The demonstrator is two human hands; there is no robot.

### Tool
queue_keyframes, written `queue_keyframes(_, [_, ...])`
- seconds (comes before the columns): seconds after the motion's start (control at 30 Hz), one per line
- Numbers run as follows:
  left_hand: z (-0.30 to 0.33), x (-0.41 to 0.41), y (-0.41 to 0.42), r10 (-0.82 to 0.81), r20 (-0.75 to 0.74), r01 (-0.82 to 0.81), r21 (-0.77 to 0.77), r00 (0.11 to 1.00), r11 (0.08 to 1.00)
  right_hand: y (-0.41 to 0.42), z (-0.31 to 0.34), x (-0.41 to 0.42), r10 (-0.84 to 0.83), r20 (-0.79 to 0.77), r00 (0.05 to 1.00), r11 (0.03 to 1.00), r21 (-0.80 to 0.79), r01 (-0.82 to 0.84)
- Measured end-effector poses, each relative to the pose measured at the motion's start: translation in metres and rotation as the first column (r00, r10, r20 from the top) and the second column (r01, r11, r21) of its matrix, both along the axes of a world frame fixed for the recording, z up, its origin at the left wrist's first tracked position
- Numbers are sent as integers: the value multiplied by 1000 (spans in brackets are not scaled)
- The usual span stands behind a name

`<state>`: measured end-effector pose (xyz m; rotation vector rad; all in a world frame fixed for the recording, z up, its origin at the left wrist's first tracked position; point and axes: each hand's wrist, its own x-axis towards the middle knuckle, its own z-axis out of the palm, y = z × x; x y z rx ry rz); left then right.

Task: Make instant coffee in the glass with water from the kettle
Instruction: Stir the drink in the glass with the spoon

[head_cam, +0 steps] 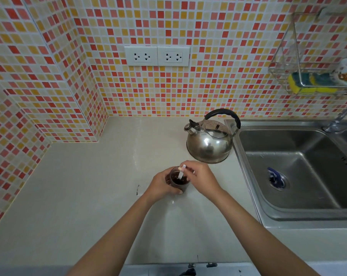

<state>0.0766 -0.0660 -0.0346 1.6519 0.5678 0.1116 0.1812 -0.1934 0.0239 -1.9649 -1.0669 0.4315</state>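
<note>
Left hand (pixel 160 185) fingers wrap the glass (pixel 178 181) of dark coffee; right hand (pixel 201 177) fingers pinch a white stirrer (pixel 181 172) dipped inside.

Location: domestic kitchen. Indicators: pale counter (pixel 89 186) set into a corner of mosaic-tiled wall (pixel 128 22); stainless sink (pixel 300 176) with tap (pixel 339 118); whistling kettle (pixel 210 142) beside the sink; double wall socket (pixel 157 55); wire rack (pixel 308 76) holding sponges (pixel 306 84).
</note>
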Motion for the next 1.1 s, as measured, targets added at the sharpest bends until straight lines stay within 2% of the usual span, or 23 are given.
queue_keyframes(0.1, [-1,0,0,11,6,-11,-18,1000,1000,-2,-5,9,-86,74,994,996,-19,88])
queue_keyframes(0.13, [-1,0,0,16,9,-15,-26,1000,1000,-2,-7,11,-143,45,989,989,-29,145])
queue_keyframes(0.27, [-2,0,0,24,0,-24,-22,1000,999,4,-14,5,-305,-246,920,947,21,319])
queue_keyframes(0.33, [-2,1,1,20,-5,-20,-6,1000,1000,4,-15,4,-306,-257,917,943,50,328])
queue_keyframes(0.47, [-1,0,1,21,-2,-21,-6,1000,1000,4,-17,7,-331,-147,932,941,15,337])
queue_keyframes(0.6, [1,0,1,10,-2,-10,1,1000,1000,7,-19,2,-350,-219,911,930,34,366])
queue_keyframes(1.1, [6,-1,-2,15,-5,-15,7,1000,1000,5,-20,3,-385,-294,874,907,54,418])
